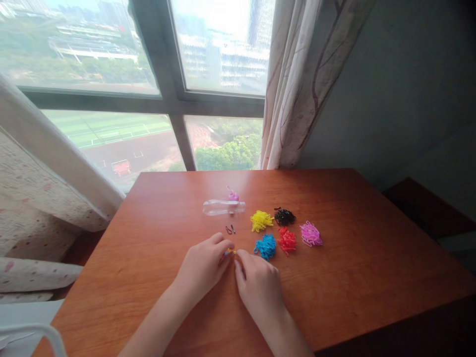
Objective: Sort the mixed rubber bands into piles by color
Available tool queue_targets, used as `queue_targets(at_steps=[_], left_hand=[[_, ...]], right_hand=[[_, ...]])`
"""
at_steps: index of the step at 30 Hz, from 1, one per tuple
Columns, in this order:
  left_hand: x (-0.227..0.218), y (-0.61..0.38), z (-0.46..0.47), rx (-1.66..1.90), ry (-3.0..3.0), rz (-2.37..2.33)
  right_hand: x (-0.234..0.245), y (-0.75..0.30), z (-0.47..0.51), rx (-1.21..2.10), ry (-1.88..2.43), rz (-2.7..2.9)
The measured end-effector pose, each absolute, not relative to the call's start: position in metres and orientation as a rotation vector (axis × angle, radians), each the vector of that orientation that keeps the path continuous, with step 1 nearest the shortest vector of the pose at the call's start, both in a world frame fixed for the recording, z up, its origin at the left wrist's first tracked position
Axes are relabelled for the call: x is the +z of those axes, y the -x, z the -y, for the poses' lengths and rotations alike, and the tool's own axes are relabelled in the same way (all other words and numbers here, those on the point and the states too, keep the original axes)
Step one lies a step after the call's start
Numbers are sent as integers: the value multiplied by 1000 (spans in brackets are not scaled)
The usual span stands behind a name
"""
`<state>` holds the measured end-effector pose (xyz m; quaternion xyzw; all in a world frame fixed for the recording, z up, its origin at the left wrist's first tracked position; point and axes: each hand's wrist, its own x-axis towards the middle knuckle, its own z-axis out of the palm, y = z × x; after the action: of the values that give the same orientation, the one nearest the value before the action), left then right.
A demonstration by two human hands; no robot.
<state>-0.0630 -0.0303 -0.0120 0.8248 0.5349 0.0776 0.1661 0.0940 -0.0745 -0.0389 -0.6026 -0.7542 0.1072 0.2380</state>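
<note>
My left hand (203, 267) and my right hand (258, 285) rest close together on the wooden table (357, 277), fingers curled. Between their fingertips sit small coloured elastic bands (229, 252), red, blue and yellow, pinched by both hands. Just right of my hands lie sorted heaps of bands: blue (265, 246), red (287, 240), pink (311, 233), yellow (261, 220) and black (284, 216). A couple of loose dark bands (230, 229) lie just beyond my left fingers.
A clear plastic bottle (222, 207) lies on its side with a pink piece (233, 195) behind it. A window and a curtain (297, 84) stand beyond the table's far edge. Patterned fabric (33, 198) lies at the left.
</note>
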Motion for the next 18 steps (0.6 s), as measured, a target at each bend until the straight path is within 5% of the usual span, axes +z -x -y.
queue_targets(at_steps=[18], left_hand=[[10,22,-23,443,-2444,-1353]], right_hand=[[-50,-91,92,407,1558,2049]])
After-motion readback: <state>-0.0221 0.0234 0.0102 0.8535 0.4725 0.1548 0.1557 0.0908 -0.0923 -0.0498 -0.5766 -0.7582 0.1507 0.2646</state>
